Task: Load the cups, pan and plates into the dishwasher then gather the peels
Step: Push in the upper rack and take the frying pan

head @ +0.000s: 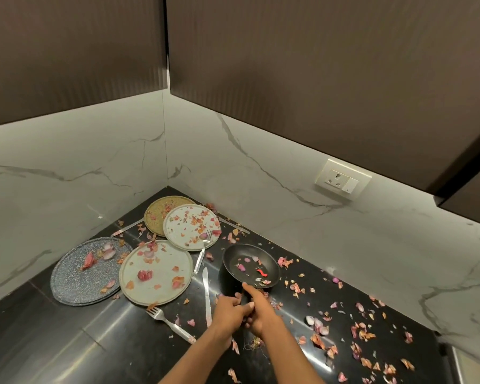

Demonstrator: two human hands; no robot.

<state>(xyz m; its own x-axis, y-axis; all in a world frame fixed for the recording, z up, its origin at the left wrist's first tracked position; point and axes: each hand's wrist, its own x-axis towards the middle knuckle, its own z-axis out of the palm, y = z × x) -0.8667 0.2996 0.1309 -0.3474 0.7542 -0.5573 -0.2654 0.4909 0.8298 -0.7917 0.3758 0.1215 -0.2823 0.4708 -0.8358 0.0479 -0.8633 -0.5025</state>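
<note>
A small black pan with a few peels in it sits on the black counter. Both hands grip its handle at the near side: my left hand from the left, my right hand on top with the index finger stretched toward the pan's rim. The handle itself is hidden under them. To the left lie a speckled grey plate, a pale plate, a second pale plate and a golden plate, all strewn with onion peels. More peels are scattered over the counter. No cups are in view.
A fork and a knife lie near my left arm; another fork rests against the far pale plate. Marble walls meet in the corner behind the plates. Dark upper cabinets hang overhead. A wall socket sits at the right.
</note>
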